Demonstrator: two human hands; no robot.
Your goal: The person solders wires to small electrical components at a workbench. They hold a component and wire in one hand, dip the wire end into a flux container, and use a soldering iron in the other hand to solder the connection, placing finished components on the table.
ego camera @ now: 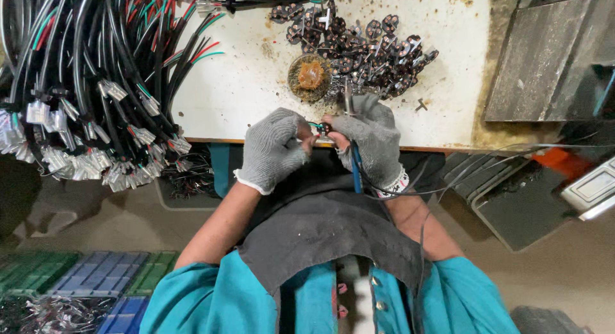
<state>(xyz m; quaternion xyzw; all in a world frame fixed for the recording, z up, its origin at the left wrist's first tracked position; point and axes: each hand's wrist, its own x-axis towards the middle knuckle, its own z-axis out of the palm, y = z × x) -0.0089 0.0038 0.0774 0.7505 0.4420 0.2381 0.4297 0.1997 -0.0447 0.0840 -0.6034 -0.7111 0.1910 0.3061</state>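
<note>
Over the near edge of a stained white table (243, 84), 2 grey-gloved hands meet. The left hand (272, 148) and right hand (370, 142) pinch a small dark connector piece with red and green wires (319, 127) between closed fingers, its long axis running left to right. Its shape is mostly hidden. The right hand also grips a thin blue-handled soldering tool (354, 158). A pile of dark plug pieces (359, 46) lies beyond, and black cable bundles with white connectors (83, 90) hang at left.

free: bare bench (237, 84) | blocked: cable bundle (83, 84) left, plug pile (365, 49) ahead

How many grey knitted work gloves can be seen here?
2: one grey knitted glove on the left hand, one on the right hand, both at the white bench's front edge; none hidden.
</note>
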